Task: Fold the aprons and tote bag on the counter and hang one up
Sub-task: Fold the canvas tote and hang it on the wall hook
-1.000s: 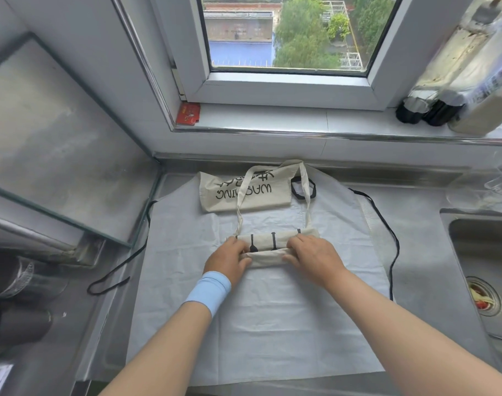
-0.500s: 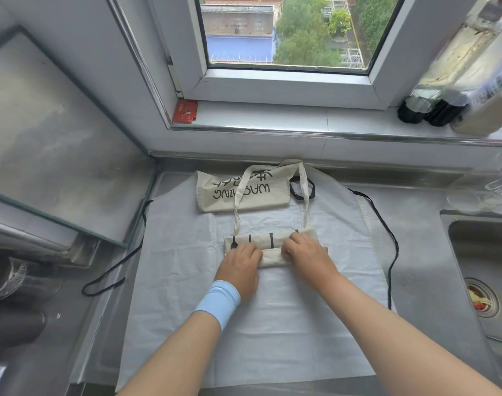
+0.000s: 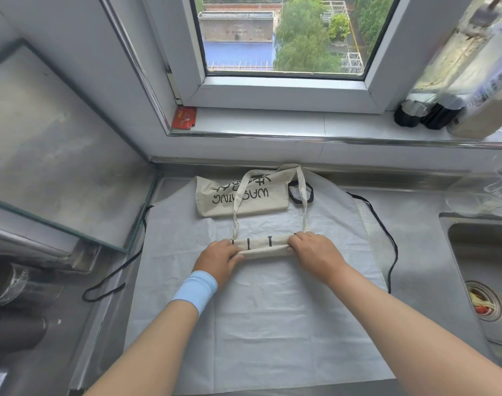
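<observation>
The left hand (image 3: 218, 260), with a pale blue wristband (image 3: 195, 290) just behind it, is gripping the left end of a narrow folded beige bundle (image 3: 262, 245), its fingers curling over the cloth. The right hand (image 3: 315, 250) is gripping the opposite end in the same way. Both are holding the bundle against the middle of the white apron (image 3: 272, 324), which is lying spread flat on the steel counter (image 3: 415, 212). A long beige strap (image 3: 303, 201) is running from the bundle towards the far edge of the white apron and looping over a folded beige cloth with black lettering (image 3: 215, 201), which is lying on the apron's far part. Black ties (image 3: 112, 278) are trailing off the white apron on both sides. Right of the white apron a sink (image 3: 478, 252) is sitting in the counter. Beyond the white apron, on the window sill, a small red box (image 3: 184, 118) is lying to the left and dark-capped bottles (image 3: 409, 115) to the right.
</observation>
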